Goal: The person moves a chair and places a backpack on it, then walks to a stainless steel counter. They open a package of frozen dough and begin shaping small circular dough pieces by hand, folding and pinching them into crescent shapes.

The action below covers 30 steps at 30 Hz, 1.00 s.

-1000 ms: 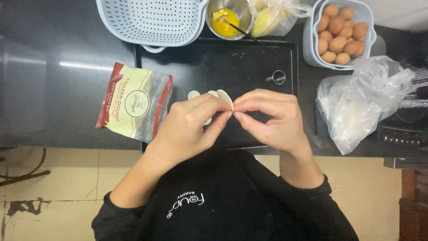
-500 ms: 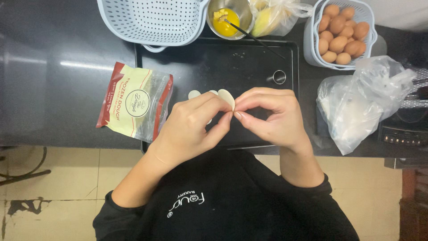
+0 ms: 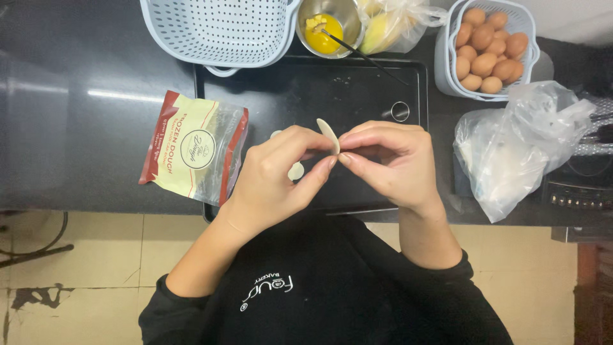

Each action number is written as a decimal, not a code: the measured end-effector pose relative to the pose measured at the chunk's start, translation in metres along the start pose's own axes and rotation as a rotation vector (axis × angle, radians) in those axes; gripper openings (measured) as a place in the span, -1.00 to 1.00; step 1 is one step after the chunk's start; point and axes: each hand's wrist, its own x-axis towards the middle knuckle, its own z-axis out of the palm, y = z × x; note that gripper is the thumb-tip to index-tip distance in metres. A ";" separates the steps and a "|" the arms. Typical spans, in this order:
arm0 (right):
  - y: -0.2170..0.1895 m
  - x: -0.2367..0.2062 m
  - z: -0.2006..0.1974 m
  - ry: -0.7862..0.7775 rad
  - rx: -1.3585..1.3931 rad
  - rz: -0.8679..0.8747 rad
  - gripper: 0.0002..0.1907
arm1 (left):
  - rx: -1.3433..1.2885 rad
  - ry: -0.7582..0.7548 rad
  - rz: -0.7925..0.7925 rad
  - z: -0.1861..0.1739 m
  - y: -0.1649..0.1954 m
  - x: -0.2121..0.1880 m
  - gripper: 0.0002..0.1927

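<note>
While both hands pinching a dough round, red-and-cream pouch just left.

A single head-worn camera looks almost straight down over the person's chest onto a dark counter, with the far edge of the counter at the top of the frame and the tiled floor along the bottom. It sits close: the left hand and right hand meet at the centre and fill much of the middle. There is no second view to overlap with.
</note>
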 end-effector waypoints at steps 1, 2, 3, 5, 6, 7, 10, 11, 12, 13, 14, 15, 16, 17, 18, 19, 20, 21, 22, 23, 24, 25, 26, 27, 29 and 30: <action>0.000 0.000 -0.001 0.000 -0.019 -0.005 -0.83 | 0.007 0.017 0.010 0.001 -0.001 0.000 -0.83; 0.000 -0.001 -0.002 0.002 -0.038 -0.015 -0.84 | 0.013 0.033 0.020 0.002 -0.002 -0.001 -0.84; 0.000 -0.001 -0.002 0.005 -0.057 -0.025 -0.85 | 0.020 0.050 0.031 0.003 -0.003 -0.001 -0.84; 0.000 -0.001 -0.002 0.009 -0.079 -0.036 -0.86 | 0.031 0.065 0.041 0.005 -0.003 -0.003 -0.84; -0.001 -0.001 -0.002 0.013 -0.082 -0.036 -0.86 | 0.036 0.073 0.045 0.005 -0.002 -0.004 -0.83; -0.001 0.000 -0.001 0.017 -0.087 -0.037 -0.86 | 0.041 0.074 0.046 0.005 -0.002 -0.004 -0.83; -0.004 0.002 0.001 0.028 -0.174 -0.102 -0.86 | 0.082 0.068 0.052 0.005 0.000 -0.005 -0.83; -0.005 0.003 0.002 0.029 -0.214 -0.109 -0.86 | 0.112 0.058 0.058 0.004 0.001 -0.005 -0.83; -0.006 0.003 0.002 0.031 -0.255 -0.116 -0.86 | 0.142 0.048 0.064 0.004 0.003 -0.005 -0.83; -0.008 0.003 0.003 0.033 -0.297 -0.121 -0.85 | 0.191 0.043 0.093 0.004 0.004 -0.005 -0.81; -0.009 0.003 0.004 0.038 -0.319 -0.133 -0.85 | 0.241 0.037 0.123 0.004 0.006 -0.006 -0.80; -0.009 0.003 0.005 0.041 -0.340 -0.144 -0.85 | 0.292 0.032 0.152 0.004 0.007 -0.006 -0.78; -0.010 0.003 0.005 0.045 -0.362 -0.156 -0.85 | 0.335 0.023 0.164 0.004 0.008 -0.007 -0.78; -0.011 0.002 0.006 0.046 -0.373 -0.160 -0.85 | 0.376 0.015 0.177 0.004 0.009 -0.007 -0.77; -0.011 0.002 0.007 0.047 -0.385 -0.165 -0.85 | 0.418 0.007 0.190 0.004 0.010 -0.007 -0.77; -0.011 0.001 0.007 0.048 -0.395 -0.170 -0.85 | 0.422 0.008 0.190 0.004 0.010 -0.007 -0.77; -0.010 0.002 0.007 0.042 -0.392 -0.174 -0.85 | 0.425 0.009 0.190 0.004 0.011 -0.007 -0.78; -0.010 0.002 0.006 0.037 -0.390 -0.178 -0.85 | 0.428 0.010 0.191 0.004 0.011 -0.007 -0.78; -0.009 0.003 0.005 0.031 -0.388 -0.181 -0.85 | 0.419 0.012 0.188 0.005 0.011 -0.007 -0.79; -0.008 0.002 0.006 0.030 -0.377 -0.168 -0.85 | 0.411 0.014 0.185 0.005 0.010 -0.007 -0.80; -0.008 0.002 0.005 0.030 -0.367 -0.155 -0.86 | 0.402 0.016 0.183 0.005 0.010 -0.006 -0.80; -0.007 0.002 0.005 0.029 -0.357 -0.143 -0.86 | 0.397 0.014 0.175 0.005 0.010 -0.006 -0.81; -0.007 0.003 0.005 0.029 -0.351 -0.148 -0.86 | 0.393 0.011 0.167 0.005 0.009 -0.006 -0.81; -0.006 0.003 0.005 0.029 -0.344 -0.152 -0.86 | 0.388 0.009 0.158 0.005 0.009 -0.006 -0.82; -0.005 0.002 0.005 0.029 -0.336 -0.157 -0.87 | 0.398 0.013 0.168 0.005 0.009 -0.006 -0.81; -0.005 0.002 0.005 0.029 -0.336 -0.159 -0.87 | 0.403 0.016 0.175 0.005 0.009 -0.007 -0.81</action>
